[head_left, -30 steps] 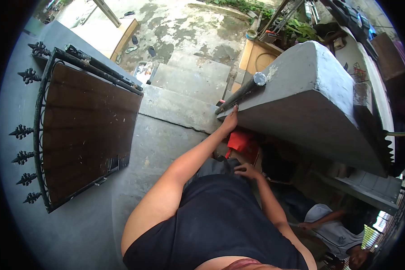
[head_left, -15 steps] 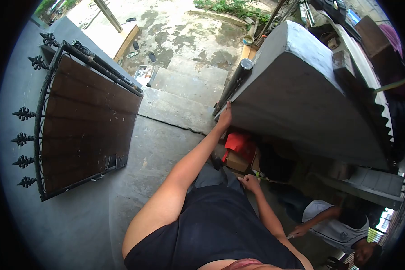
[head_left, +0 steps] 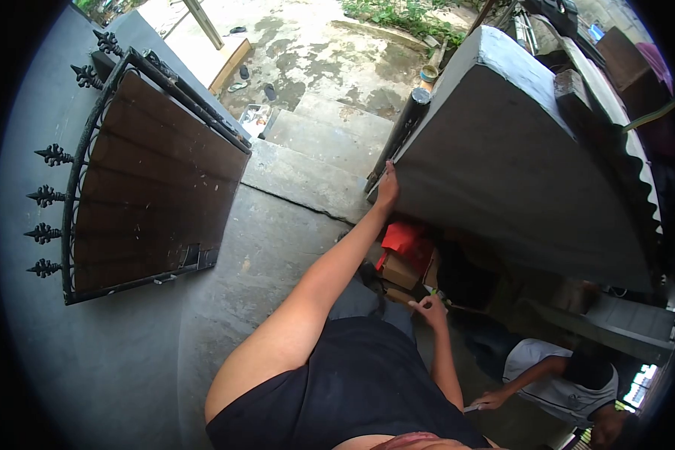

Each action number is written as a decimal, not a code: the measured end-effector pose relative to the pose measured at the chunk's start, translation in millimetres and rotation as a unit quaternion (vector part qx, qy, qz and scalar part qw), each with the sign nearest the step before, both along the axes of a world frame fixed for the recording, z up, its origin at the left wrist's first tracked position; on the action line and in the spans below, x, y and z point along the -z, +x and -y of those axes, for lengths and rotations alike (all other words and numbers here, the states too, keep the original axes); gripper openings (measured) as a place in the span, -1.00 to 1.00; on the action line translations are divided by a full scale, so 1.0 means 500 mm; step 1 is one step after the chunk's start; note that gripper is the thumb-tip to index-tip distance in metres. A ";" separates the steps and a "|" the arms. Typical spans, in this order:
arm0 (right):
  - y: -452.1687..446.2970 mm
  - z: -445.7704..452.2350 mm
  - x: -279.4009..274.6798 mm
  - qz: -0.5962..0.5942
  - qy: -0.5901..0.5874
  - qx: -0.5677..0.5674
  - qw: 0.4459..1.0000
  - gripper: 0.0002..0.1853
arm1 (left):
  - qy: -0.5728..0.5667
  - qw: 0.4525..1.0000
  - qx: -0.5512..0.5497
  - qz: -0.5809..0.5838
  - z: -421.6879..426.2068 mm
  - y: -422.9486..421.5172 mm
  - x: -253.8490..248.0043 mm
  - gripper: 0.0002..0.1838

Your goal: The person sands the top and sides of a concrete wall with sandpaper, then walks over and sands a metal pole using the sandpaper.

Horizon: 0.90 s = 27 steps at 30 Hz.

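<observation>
My left hand [head_left: 388,185] rests against the near edge of the grey wall [head_left: 517,165], right beside a dark metal post [head_left: 406,127]; its fingers point up along the edge, and it carries no object that I can see. Lower down, my right hand [head_left: 432,309] hangs in the air at my right side with fingers apart and nothing in it. Just beyond it are cardboard boxes [head_left: 400,271] and a red bag [head_left: 406,238].
A spiked metal gate [head_left: 157,187] with a brown panel stands at the left. Concrete steps [head_left: 322,142] lead down ahead to slippers [head_left: 270,91] and a white bin [head_left: 256,120]. Another person [head_left: 555,375] is at the lower right, holding a thin object.
The view has shifted, and the gate and wall sit differently in it. My left hand stays at the wall edge. My right hand has moved away from my trousers, its fingers spreading.
</observation>
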State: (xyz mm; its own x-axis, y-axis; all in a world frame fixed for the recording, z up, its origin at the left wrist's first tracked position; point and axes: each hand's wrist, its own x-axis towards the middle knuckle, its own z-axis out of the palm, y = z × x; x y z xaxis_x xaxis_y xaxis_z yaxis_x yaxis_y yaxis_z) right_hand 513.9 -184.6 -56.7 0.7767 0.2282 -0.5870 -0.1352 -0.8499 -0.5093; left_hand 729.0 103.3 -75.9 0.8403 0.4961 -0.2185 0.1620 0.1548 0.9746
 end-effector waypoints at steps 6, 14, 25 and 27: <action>0.071 -0.074 -0.189 -0.009 0.179 -0.156 0.971 -0.77 | -0.033 0.999 0.002 0.015 -0.012 -0.013 -0.019 -0.11; 0.090 -0.127 -0.209 -0.170 0.280 -0.212 0.921 -0.84 | -0.016 1.000 0.010 0.005 -0.020 0.015 0.024 -0.14; 0.058 0.022 0.032 -0.029 0.104 0.068 0.992 -0.72 | 0.006 0.999 0.028 0.023 -0.028 0.016 0.032 -0.24; -0.012 0.117 0.157 -0.103 0.114 0.172 0.973 -0.68 | -0.040 0.997 0.060 0.038 -0.021 0.023 0.034 -0.24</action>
State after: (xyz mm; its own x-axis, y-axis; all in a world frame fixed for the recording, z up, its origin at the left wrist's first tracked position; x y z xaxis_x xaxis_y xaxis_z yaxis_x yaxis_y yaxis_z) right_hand 507.7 -242.9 -135.3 0.7016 0.1182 -0.7027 -0.5101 -0.6053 -0.6111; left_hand 740.5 114.1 -93.0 0.9080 0.3753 -0.1861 0.1094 0.2165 0.9701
